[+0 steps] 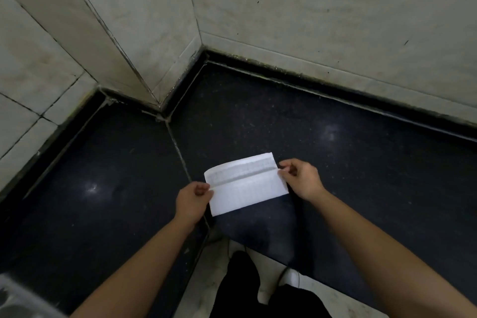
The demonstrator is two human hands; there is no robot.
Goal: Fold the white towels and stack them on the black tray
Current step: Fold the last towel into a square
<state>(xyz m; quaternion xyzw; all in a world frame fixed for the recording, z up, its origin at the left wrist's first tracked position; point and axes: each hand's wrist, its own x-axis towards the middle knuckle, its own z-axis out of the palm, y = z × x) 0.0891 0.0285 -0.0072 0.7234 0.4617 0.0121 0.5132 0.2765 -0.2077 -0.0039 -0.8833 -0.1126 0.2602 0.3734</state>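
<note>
Two bare hands hold one white towel (247,183) above a dark speckled desk (361,152): the left hand (192,200) pinches its left edge, the right hand (300,178) pinches its right edge. A horizontal fold crosses the towel's middle; pale tiled walls (309,8) stand behind.

Person seen from above: both forearms bare to the lower frame edge, no sleeves showing. The left hand (192,201) and right hand (302,178) carry no gloves. Black trousers (242,289) cover the legs; one white shoe (290,277) shows.
</note>
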